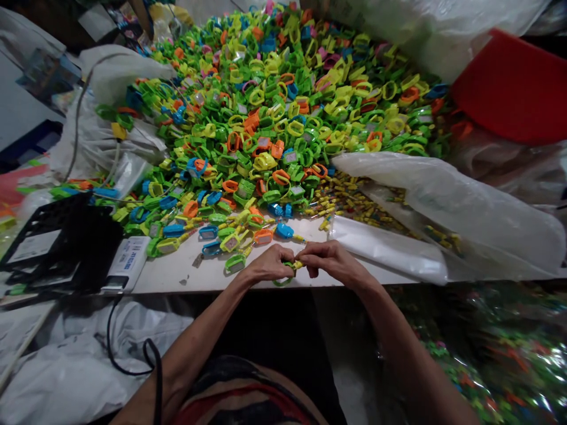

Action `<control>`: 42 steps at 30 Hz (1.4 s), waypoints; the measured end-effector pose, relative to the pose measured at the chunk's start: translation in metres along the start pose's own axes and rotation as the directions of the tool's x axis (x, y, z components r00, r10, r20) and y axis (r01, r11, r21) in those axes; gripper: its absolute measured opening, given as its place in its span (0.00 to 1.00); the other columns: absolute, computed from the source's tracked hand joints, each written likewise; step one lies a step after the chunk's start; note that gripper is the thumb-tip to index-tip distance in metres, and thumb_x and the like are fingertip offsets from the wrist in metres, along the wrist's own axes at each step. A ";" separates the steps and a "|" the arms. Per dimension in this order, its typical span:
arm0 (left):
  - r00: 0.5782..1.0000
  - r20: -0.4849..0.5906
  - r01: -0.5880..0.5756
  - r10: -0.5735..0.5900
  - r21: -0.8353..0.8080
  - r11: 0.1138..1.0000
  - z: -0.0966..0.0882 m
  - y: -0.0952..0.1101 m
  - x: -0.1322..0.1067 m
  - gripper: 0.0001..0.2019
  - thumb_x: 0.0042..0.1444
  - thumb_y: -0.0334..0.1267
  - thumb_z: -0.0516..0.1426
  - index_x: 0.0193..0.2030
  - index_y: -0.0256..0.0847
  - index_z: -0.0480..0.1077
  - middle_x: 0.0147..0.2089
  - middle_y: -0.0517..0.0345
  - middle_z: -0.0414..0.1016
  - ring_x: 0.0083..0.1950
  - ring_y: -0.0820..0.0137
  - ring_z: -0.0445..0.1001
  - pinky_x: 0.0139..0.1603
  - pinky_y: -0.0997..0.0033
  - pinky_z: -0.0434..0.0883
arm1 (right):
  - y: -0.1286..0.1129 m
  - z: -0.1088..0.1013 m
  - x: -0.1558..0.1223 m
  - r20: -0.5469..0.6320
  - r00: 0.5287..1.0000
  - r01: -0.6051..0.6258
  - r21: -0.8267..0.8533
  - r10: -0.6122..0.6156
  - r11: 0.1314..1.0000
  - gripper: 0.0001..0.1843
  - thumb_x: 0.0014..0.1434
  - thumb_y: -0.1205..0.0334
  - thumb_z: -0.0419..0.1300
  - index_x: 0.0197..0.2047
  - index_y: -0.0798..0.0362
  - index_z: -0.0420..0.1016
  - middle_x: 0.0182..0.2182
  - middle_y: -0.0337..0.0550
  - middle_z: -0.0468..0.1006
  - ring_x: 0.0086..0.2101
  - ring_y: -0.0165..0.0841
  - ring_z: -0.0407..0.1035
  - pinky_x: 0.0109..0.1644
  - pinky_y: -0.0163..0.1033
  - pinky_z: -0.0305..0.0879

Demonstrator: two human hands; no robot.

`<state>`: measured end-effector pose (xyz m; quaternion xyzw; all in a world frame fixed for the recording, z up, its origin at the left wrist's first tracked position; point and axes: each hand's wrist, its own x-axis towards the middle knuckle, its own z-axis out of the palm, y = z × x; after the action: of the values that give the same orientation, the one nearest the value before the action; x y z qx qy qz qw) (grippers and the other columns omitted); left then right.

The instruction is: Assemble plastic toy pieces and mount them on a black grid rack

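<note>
My left hand (269, 264) and my right hand (331, 261) meet at the near edge of the white table (177, 273). Both are closed in a pinch on one small green plastic ring piece (283, 281) with a yellow part (296, 265) between the fingertips. Just beyond the hands lie loose green, blue and orange ring pieces (234, 262). A huge heap of the same coloured plastic pieces (283, 106) covers the table behind.
A clear plastic bag (447, 206) holding small yellow parts (349, 203) lies to the right. A black tray (57, 242) and a white box (126, 262) sit at the left with a black cable (128, 369). A red bin (514, 88) stands far right. White bags (106, 136) lie at the left.
</note>
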<state>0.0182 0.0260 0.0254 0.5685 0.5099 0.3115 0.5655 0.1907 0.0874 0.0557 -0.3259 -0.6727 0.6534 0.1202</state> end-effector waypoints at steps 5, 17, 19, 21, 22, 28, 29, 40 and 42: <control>0.983 0.146 0.137 -0.116 -0.146 0.980 0.003 -0.001 -0.008 0.10 0.42 0.42 0.55 0.22 0.36 0.67 0.20 0.62 0.63 0.24 0.75 0.59 0.25 0.75 0.55 | 0.000 0.001 -0.005 0.028 0.998 0.052 -0.123 -0.049 0.991 0.18 0.53 0.49 0.59 0.27 0.56 0.77 0.16 0.38 0.69 0.20 0.27 0.62 0.26 0.33 0.57; 0.858 -0.434 0.262 0.276 0.831 0.491 -0.006 -0.035 -0.022 0.21 0.50 0.31 0.54 0.52 0.37 0.68 0.57 0.41 0.66 0.61 0.53 0.61 0.63 0.45 0.52 | 0.090 0.010 0.048 -0.543 0.780 -0.086 -0.587 -0.312 0.805 0.35 0.54 0.39 0.53 0.54 0.59 0.68 0.49 0.60 0.71 0.47 0.48 0.67 0.50 0.52 0.63; 0.808 -0.490 0.327 0.327 0.835 0.442 -0.013 -0.050 -0.028 0.29 0.49 0.31 0.55 0.61 0.40 0.60 0.65 0.41 0.56 0.66 0.50 0.53 0.64 0.39 0.48 | 0.102 0.030 0.063 -0.483 0.792 -0.085 -0.692 -0.372 0.717 0.34 0.57 0.43 0.51 0.58 0.59 0.63 0.54 0.61 0.68 0.55 0.50 0.60 0.58 0.58 0.54; 0.788 -0.497 0.346 0.363 0.846 0.406 -0.023 -0.063 -0.034 0.32 0.49 0.33 0.56 0.64 0.45 0.56 0.68 0.45 0.50 0.68 0.48 0.48 0.63 0.36 0.46 | 0.107 0.058 0.078 -0.442 0.808 -0.072 -0.730 -0.389 0.680 0.34 0.59 0.47 0.50 0.62 0.59 0.57 0.59 0.60 0.63 0.60 0.49 0.53 0.61 0.60 0.47; 0.785 -0.496 0.351 0.372 0.850 0.392 -0.031 -0.069 -0.037 0.32 0.49 0.33 0.56 0.64 0.47 0.57 0.68 0.46 0.50 0.68 0.48 0.48 0.64 0.35 0.44 | 0.106 0.073 0.086 -0.415 0.818 -0.047 -0.738 -0.398 0.673 0.33 0.60 0.50 0.49 0.64 0.59 0.54 0.61 0.59 0.60 0.62 0.48 0.50 0.62 0.60 0.45; 0.770 -0.519 0.392 0.370 0.843 0.367 -0.100 -0.084 -0.048 0.31 0.49 0.33 0.53 0.63 0.42 0.58 0.66 0.46 0.56 0.67 0.51 0.52 0.65 0.38 0.39 | 0.070 0.125 0.141 -0.256 0.880 0.133 -0.674 -0.399 0.727 0.38 0.55 0.66 0.49 0.68 0.60 0.43 0.64 0.60 0.54 0.63 0.48 0.46 0.63 0.60 0.44; 0.770 -0.529 0.398 0.358 0.836 0.378 -0.110 -0.082 -0.047 0.32 0.49 0.33 0.54 0.64 0.42 0.57 0.66 0.46 0.57 0.67 0.50 0.52 0.65 0.38 0.40 | 0.062 0.124 0.146 -0.236 0.885 0.164 -0.650 -0.402 0.742 0.39 0.54 0.67 0.50 0.68 0.60 0.44 0.63 0.60 0.55 0.63 0.47 0.48 0.63 0.59 0.46; 0.748 -0.528 0.302 0.402 0.810 0.503 -0.081 -0.025 0.049 0.19 0.57 0.34 0.52 0.57 0.41 0.63 0.58 0.46 0.66 0.60 0.55 0.62 0.63 0.43 0.51 | 0.048 -0.047 0.088 -0.589 0.770 -0.378 -0.732 -0.246 0.567 0.12 0.57 0.63 0.52 0.41 0.55 0.75 0.44 0.52 0.73 0.41 0.38 0.69 0.42 0.39 0.64; 0.766 -0.541 0.323 0.348 0.791 0.520 -0.076 -0.022 0.073 0.19 0.56 0.32 0.54 0.55 0.38 0.63 0.56 0.45 0.68 0.59 0.56 0.63 0.63 0.45 0.52 | 0.046 -0.068 0.092 -0.575 0.786 -0.467 -0.793 -0.227 0.392 0.11 0.56 0.64 0.54 0.39 0.56 0.74 0.43 0.55 0.72 0.43 0.41 0.68 0.41 0.39 0.62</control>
<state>-0.0370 0.1157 0.0011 0.6303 0.7505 0.1988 -0.0020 0.1734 0.1937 -0.0049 -0.5769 -0.8120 0.0426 0.0779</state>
